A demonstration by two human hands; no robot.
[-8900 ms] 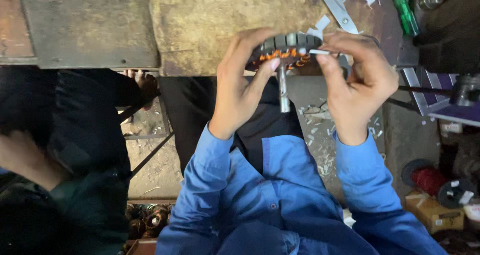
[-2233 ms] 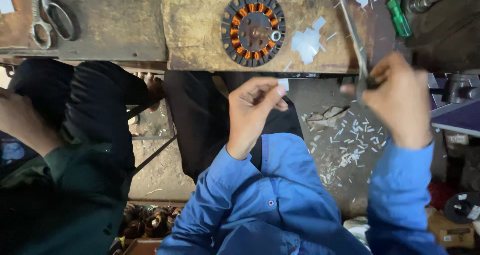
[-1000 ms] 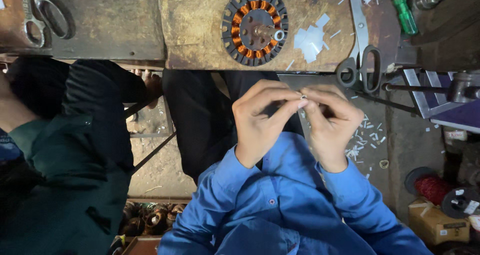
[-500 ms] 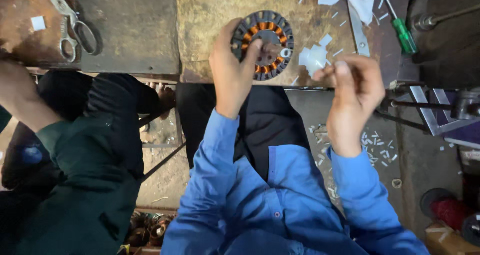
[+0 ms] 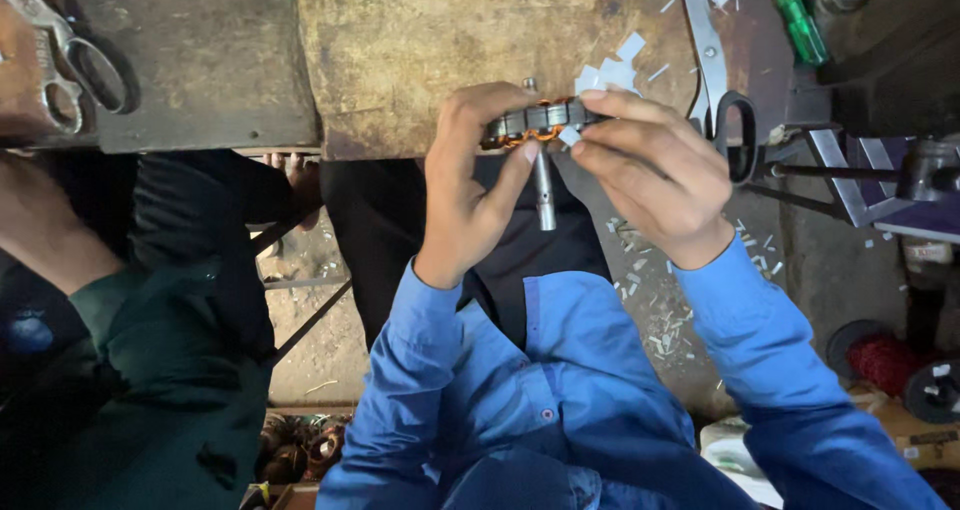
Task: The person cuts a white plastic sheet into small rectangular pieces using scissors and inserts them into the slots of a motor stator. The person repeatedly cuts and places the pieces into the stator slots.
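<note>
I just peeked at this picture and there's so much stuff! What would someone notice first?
First, the two hands in the middle: the left hand and right hand hold a round metal part with orange windings edge-on, its shaft pointing down toward the blue shirt. Behind them, on the worn wooden bench, lie big scissors, white paper scraps and a green-handled screwdriver.

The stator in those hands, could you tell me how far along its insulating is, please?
Done: paper strips lie cut beside the scissors. In hand: the left hand holds the stator edge-on; the right hand presses a paper slip at it. Left: unclear, since its slots are hidden.
</note>
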